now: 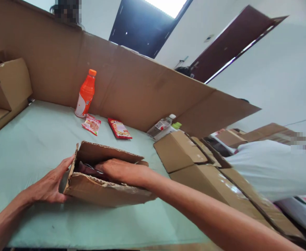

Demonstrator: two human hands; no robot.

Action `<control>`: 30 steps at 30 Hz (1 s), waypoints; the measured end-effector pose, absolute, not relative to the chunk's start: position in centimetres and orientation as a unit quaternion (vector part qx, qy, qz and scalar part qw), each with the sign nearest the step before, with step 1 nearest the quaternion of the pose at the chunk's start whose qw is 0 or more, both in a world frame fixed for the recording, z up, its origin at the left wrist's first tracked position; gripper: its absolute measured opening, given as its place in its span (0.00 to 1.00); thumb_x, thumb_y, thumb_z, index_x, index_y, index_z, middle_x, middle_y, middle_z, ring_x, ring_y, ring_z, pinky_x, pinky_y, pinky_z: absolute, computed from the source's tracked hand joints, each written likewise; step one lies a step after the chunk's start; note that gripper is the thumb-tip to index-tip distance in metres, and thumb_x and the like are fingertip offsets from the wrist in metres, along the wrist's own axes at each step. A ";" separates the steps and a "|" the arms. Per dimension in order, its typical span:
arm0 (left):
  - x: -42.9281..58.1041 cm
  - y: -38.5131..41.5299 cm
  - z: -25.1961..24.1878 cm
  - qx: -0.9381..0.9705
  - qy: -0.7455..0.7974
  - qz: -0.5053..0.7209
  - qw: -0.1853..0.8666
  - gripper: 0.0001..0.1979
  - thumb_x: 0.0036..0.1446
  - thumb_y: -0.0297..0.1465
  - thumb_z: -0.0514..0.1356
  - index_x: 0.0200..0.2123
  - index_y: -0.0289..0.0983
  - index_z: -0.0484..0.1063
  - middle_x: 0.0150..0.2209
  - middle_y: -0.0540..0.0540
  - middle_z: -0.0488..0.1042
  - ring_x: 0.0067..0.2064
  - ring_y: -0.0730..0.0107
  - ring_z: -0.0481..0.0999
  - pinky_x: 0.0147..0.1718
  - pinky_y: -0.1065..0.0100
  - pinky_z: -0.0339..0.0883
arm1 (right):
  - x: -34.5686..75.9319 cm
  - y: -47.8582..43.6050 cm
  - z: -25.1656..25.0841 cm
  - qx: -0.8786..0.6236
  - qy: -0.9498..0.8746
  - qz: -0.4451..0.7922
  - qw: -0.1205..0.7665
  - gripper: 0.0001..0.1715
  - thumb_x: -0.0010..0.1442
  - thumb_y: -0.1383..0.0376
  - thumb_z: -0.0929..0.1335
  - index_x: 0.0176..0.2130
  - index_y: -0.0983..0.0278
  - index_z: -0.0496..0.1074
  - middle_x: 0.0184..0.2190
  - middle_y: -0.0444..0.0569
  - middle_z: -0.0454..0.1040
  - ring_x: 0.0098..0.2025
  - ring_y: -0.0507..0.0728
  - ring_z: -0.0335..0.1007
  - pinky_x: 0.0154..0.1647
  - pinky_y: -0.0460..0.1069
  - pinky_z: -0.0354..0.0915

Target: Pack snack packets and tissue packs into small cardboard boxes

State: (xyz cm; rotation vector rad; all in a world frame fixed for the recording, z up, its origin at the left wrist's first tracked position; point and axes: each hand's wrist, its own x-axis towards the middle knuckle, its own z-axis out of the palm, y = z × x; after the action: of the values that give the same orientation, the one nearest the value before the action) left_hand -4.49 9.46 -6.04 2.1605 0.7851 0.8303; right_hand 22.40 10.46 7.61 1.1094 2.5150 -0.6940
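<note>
An open cardboard box (111,191) with rough-cut edges sits in front of me on the pale green table cover (35,132). My left hand (52,181) grips its left end, thumb toward the near side and fingers on the far side. Over the top edge, my right hand (115,169) reaches into the box, and its fingers are hidden inside. Beside those fingers lies a dark brown, shiny packet (86,169), mostly covered by the box walls. Whether the right hand holds it, I cannot tell.
Behind the box stand an orange bottle (86,94), a small red-and-white packet (91,124) and a red packet (120,129). A clear bottle (160,127) leans by cardboard boxes (179,150) on the right. A tall cardboard panel (142,90) borders the back. A person in white (270,167) is at right.
</note>
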 end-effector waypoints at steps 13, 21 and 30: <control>-5.6 5.2 -1.9 0.805 0.377 0.383 0.252 0.49 0.59 0.45 0.68 0.76 0.55 0.44 0.76 0.44 0.54 0.73 0.39 0.60 0.68 0.39 0.59 | 35.1 -0.7 9.5 0.553 0.768 -0.097 -0.309 0.21 0.68 0.53 0.69 0.56 0.59 0.78 0.48 0.52 0.84 0.44 0.60 0.83 0.44 0.53 0.80; -2.7 4.8 -1.7 0.723 0.424 0.493 0.231 0.26 0.68 0.40 0.61 0.68 0.54 0.66 0.64 0.48 0.75 0.64 0.50 0.75 0.66 0.49 0.68 | 32.7 -1.6 3.4 0.510 0.768 -0.048 -0.384 0.25 0.68 0.56 0.70 0.61 0.62 0.73 0.55 0.56 0.81 0.56 0.64 0.78 0.55 0.58 0.77; 0.1 3.7 -0.5 0.641 0.463 0.568 0.227 0.28 0.64 0.39 0.67 0.66 0.48 0.65 0.60 0.46 0.77 0.60 0.57 0.78 0.61 0.58 0.73 | 31.6 -1.3 1.5 0.525 0.705 -0.063 -0.473 0.22 0.68 0.61 0.70 0.59 0.60 0.72 0.54 0.55 0.80 0.56 0.63 0.78 0.55 0.59 0.76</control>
State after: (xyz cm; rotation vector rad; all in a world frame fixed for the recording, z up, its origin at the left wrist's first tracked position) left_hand 0.08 3.68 -0.51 1.7671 1.2760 1.5658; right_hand 31.58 -1.35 1.46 2.4581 3.3026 -0.2929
